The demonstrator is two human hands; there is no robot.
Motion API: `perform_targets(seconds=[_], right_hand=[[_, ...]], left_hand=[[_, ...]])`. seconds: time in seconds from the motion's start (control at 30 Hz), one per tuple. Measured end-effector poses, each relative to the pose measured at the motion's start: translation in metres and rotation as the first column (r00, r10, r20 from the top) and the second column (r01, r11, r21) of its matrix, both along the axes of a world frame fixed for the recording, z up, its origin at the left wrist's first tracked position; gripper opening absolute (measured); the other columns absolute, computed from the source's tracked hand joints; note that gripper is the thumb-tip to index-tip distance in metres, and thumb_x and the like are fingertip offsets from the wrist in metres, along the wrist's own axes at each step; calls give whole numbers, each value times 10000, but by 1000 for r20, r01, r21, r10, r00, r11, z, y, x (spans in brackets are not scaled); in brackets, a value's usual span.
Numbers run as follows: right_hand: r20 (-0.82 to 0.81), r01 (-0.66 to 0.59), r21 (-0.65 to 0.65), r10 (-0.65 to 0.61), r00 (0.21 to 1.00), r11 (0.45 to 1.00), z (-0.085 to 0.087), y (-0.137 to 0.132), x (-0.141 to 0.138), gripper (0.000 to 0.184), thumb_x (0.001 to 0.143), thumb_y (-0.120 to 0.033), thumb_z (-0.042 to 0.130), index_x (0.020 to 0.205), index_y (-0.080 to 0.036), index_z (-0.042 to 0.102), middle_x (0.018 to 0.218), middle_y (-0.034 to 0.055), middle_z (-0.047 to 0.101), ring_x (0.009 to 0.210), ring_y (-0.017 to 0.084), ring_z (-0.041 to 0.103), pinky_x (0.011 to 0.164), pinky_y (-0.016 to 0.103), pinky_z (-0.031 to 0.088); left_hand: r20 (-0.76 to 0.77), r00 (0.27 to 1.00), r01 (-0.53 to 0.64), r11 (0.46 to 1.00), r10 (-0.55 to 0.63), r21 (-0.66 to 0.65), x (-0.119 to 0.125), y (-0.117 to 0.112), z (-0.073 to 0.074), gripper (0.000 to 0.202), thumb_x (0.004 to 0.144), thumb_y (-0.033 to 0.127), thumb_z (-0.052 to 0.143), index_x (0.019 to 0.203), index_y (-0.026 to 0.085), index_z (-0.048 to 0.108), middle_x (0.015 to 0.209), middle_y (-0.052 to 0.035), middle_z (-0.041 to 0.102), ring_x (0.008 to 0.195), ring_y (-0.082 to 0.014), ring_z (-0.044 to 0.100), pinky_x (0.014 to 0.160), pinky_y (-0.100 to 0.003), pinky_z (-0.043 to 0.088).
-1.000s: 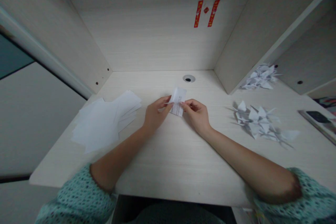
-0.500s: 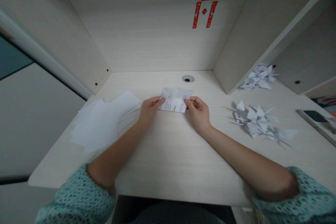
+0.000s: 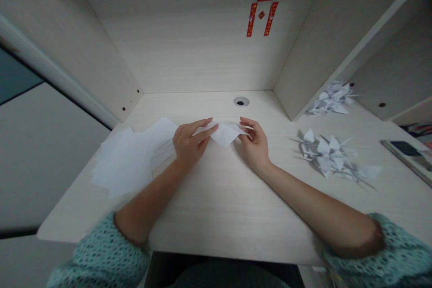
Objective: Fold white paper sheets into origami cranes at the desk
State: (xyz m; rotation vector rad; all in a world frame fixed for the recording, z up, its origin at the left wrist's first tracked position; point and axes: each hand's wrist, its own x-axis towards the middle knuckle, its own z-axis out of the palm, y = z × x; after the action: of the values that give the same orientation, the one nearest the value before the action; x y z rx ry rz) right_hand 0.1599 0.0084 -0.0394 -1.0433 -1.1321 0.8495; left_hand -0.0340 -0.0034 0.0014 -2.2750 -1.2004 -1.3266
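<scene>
A small white sheet of paper (image 3: 225,134), creased and bent into a point toward me, is between my two hands over the middle of the desk. My left hand (image 3: 192,141) has its thumb and fingers on the paper's left side, with the index finger stretched along its top. At the right corner, my right hand (image 3: 254,139) pinches the paper between thumb and fingers, the index finger raised. No printed text shows on the side facing me.
Loose white sheets (image 3: 130,159) lie spread at the left. On the right are a cluster of folded paper cranes (image 3: 327,153) and a farther pile of cranes (image 3: 334,98) beyond the divider panel (image 3: 324,49). A phone (image 3: 410,155) rests at the far right.
The paper was held flat with its printed side showing; now it is bent to a point with a blank side up. My left fingers have opened out and shifted along it.
</scene>
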Motion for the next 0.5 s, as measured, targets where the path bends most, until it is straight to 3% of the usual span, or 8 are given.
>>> perform_targets(seconds=[0.13,0.23,0.37,0.5], right_hand=[[-54,-162,4,162,985,987,4,-4,-5,400,655,-303,763,1029,-273,623,1088,38,617,908,177,607,848,373,516],[-63,-239,64,243,968,969,9,-7,-6,399,631,-334,798,1002,-291,657,1133,33,593,1033,191,588,939,390,490],[-55,-201,83,205,977,976,12,-8,-4,258,750,-443,693,959,-293,705,1098,42,623,1072,206,582,981,410,457],[-64,-168,72,173,983,983,10,-7,-2,267,824,-497,594,934,-290,723,1063,45,665,1071,217,591,981,426,448]], left_hand=[[-11,995,-94,995,94,41,-1,1,2,273,825,179,604,1018,334,718,1066,-24,713,976,-161,654,831,-309,464],[54,994,-94,996,94,8,0,3,0,283,827,160,586,1013,326,721,1028,-25,709,941,-151,650,817,-300,465],[107,993,-39,996,47,-76,2,4,-3,281,853,166,550,1021,314,720,970,-18,722,918,-144,648,837,-295,468],[156,985,-43,982,73,-186,4,3,-5,241,851,248,584,1051,295,711,977,-28,729,920,-161,649,864,-309,476]])
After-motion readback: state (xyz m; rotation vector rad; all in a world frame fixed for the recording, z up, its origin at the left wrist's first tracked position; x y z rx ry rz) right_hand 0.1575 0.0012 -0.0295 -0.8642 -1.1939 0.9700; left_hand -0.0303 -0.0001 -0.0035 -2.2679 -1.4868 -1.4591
